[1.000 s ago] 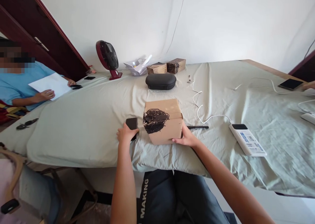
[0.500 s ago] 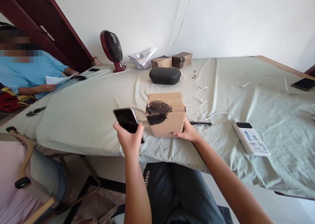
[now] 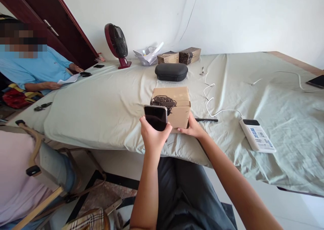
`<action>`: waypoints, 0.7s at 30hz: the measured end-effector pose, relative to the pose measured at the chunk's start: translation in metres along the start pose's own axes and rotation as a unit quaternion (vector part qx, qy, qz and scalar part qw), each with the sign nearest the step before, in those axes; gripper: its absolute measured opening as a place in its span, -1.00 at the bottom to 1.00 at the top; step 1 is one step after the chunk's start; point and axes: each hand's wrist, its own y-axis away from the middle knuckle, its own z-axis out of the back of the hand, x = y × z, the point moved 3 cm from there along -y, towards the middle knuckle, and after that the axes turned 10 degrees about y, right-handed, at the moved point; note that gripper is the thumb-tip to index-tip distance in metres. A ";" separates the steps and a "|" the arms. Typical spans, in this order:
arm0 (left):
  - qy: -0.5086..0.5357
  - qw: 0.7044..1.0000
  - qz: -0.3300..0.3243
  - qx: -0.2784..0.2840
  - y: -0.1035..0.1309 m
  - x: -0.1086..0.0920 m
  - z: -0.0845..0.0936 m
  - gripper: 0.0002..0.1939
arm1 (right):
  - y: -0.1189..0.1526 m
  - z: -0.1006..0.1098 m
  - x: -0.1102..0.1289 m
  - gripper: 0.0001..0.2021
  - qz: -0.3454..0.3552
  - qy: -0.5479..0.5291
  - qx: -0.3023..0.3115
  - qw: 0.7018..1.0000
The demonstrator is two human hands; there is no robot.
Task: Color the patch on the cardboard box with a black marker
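Note:
My left hand (image 3: 155, 135) is closed around a smartphone (image 3: 155, 117), its dark screen facing me. The phone stands tilted up in front of the left part of a cardboard box (image 3: 179, 113) and covers part of it; whether they touch I cannot tell. Black scribbles mark the box's left side. My right hand (image 3: 191, 127) grips the lower right corner of the box, thumb on the near face and the other fingers mostly hidden along its right side. A slim black stick-like object (image 3: 207, 120) lies on the cloth just right of that hand.
Behind the box are a black zip case (image 3: 171, 72), smaller cardboard boxes (image 3: 189, 56), a plastic basket (image 3: 149, 58) and a red fan (image 3: 117, 44). A white power bank (image 3: 257, 135) with a cable lies right. At left, a person (image 3: 48, 69) holds paper near a chair (image 3: 48, 155).
My left hand has carried the smartphone right, from beside the box to in front of it. My right hand keeps its grip on the box. The other person's paper has lowered.

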 end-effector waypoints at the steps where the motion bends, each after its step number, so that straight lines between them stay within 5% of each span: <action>1: 0.003 1.000 -0.005 0.001 0.001 0.000 0.000 -0.40 | 0.000 0.000 0.000 0.28 0.002 0.002 -0.002 1.000; 16: 0.025 1.000 -0.017 0.002 0.001 0.001 -0.004 -0.41 | 0.000 0.000 -0.001 0.38 -0.015 -0.006 0.008 1.000; 21: -0.005 0.999 -0.050 -0.017 -0.020 0.016 0.016 -0.19 | -0.001 0.003 0.002 0.40 -0.031 -0.021 0.021 0.999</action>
